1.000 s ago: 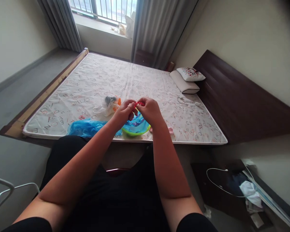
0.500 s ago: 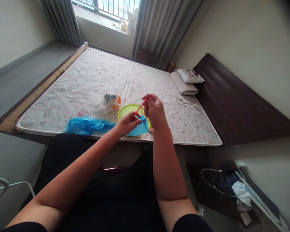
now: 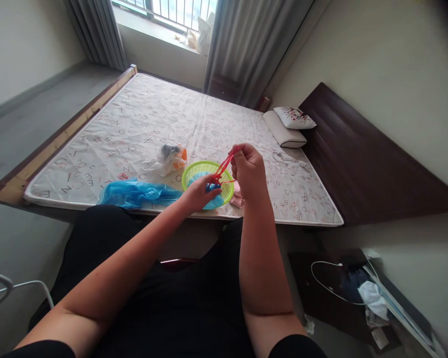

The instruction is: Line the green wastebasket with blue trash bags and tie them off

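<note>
My left hand (image 3: 200, 193) is closed, its fingertips pinching a bunched piece of thin blue plastic (image 3: 215, 201). Red string (image 3: 224, 165) runs up from there in several strands to my right hand (image 3: 248, 168), which is closed round the string's upper end. Both hands are above a lime-green mesh basket (image 3: 185, 174) on the mattress, and light blue plastic shows inside it. Folded pink cloth or paper (image 3: 237, 196) lies by the basket's right side, partly hidden by my right wrist.
A crumpled blue plastic sheet or bag (image 3: 132, 193) lies along the near edge of the mattress (image 3: 164, 109). Behind it is a clear bag (image 3: 163, 163) with dark and orange contents. Pillows (image 3: 289, 128) rest by the headboard (image 3: 362, 159). A cluttered low table (image 3: 321, 288) stands at lower right.
My right hand has moved a little right, drawing the red string out into longer, spread strands. The blue plastic under my left hand has shifted slightly, and more of the basket shows.
</note>
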`<state>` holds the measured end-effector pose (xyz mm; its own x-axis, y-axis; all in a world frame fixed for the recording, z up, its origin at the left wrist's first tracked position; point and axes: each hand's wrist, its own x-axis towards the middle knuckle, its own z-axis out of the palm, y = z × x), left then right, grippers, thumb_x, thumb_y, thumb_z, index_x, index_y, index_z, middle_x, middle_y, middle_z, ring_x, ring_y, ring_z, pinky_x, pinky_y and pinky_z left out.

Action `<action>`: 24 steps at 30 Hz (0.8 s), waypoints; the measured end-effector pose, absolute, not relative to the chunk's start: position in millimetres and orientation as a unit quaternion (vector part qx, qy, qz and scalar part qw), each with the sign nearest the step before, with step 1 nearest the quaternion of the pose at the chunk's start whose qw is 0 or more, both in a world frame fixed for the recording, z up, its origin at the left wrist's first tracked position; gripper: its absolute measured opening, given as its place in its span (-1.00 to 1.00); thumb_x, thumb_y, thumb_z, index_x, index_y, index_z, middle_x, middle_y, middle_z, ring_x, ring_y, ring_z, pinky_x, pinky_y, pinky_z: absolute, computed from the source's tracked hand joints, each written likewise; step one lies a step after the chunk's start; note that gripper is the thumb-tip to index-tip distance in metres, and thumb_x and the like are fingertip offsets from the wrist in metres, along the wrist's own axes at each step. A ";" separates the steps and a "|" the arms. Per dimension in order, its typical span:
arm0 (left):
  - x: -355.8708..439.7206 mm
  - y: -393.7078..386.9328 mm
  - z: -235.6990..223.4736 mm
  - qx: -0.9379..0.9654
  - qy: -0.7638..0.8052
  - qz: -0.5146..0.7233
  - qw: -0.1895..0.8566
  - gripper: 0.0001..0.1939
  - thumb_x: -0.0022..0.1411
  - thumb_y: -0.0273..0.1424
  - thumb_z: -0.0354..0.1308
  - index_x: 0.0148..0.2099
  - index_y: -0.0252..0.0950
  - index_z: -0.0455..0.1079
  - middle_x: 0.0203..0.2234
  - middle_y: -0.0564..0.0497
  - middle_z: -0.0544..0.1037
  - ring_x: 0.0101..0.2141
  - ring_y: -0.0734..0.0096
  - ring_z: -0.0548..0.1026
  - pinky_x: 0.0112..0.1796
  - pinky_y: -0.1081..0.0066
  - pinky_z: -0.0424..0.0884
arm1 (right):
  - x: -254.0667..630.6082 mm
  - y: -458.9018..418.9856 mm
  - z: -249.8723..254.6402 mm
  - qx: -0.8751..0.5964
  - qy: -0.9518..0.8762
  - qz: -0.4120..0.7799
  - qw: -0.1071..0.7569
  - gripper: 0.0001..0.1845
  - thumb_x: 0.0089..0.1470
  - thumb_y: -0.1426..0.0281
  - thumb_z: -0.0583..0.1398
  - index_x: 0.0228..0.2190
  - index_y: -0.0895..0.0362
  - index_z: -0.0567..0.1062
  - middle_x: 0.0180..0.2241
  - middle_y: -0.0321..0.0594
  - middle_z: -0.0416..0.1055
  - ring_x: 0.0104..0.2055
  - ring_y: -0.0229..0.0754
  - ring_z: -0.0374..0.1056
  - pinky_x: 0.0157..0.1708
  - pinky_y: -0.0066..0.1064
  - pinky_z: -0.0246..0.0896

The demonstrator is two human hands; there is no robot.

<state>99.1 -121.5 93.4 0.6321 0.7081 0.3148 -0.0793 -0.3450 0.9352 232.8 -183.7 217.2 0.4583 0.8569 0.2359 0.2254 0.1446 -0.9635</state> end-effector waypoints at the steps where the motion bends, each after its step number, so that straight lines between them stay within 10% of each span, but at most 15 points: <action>1: 96.8 -123.1 98.5 0.709 0.207 0.399 0.543 -0.57 0.23 -0.28 0.38 0.13 -0.19 0.47 -0.11 -0.10 0.65 -0.09 0.20 0.61 -0.06 0.27 0.50 | 233.3 -185.1 215.5 -0.601 -0.458 0.255 0.602 -0.55 0.24 -0.10 0.24 -0.34 0.01 0.37 -0.55 -0.41 0.13 -0.54 -0.32 0.12 -0.59 -0.46 0.05; 10: 88.4 -136.9 132.2 0.565 0.124 0.426 0.696 -0.60 0.36 -0.24 0.28 0.17 -0.21 0.34 -0.57 0.21 0.45 -0.64 0.56 0.40 -0.56 0.52 0.41 | 230.6 -180.9 203.9 -0.606 -0.467 0.199 0.612 -0.65 0.20 0.01 0.29 -0.31 0.03 0.45 -0.50 -0.40 0.27 -0.52 -0.35 0.16 -0.54 -0.47 0.06; 17: 91.5 -122.0 133.0 0.518 0.265 0.481 0.656 -0.65 0.27 -0.16 0.35 -0.04 -0.25 0.40 -0.48 0.08 0.59 -0.47 0.43 0.60 -0.41 0.47 0.54 | 240.6 -174.5 187.6 -0.617 -0.439 0.185 0.627 -0.67 0.21 0.03 0.26 -0.28 0.03 0.46 -0.53 -0.43 0.22 -0.57 -0.37 0.06 -0.60 -0.47 -0.05; 24: 80.0 -94.8 145.6 0.658 0.177 0.377 0.628 -0.80 0.29 -0.24 0.33 -0.13 -0.23 0.48 -0.62 0.18 0.35 -0.65 0.58 0.24 -0.62 0.57 0.14 | 248.3 -156.8 177.4 -0.616 -0.371 0.202 0.665 -0.74 0.19 0.12 0.24 -0.30 0.05 0.46 -0.56 -0.45 0.19 -0.57 -0.35 0.06 -0.58 -0.47 -0.01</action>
